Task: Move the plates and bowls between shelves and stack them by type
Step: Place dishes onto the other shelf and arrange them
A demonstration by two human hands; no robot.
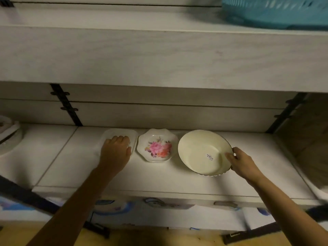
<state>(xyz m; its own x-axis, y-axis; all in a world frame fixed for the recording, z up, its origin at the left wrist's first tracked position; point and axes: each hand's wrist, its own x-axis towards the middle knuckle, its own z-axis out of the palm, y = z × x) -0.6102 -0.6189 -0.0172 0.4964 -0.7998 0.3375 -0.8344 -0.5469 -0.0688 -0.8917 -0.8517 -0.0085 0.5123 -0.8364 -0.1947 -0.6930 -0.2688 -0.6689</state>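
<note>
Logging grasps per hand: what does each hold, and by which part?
The right hand pinches the cream bowl by its right rim. The left hand lies curled on the white rectangular dish; whether it grips cannot be told.

Head-worn view, downward onto near shelf (pixel 159 178)

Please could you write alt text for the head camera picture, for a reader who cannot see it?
A person's right hand pinches the rim of a tilted cream bowl on a white shelf, while the left hand holds a small white dish. A flower-patterned dish sits between them; a teal basket stands on the shelf above.
</note>
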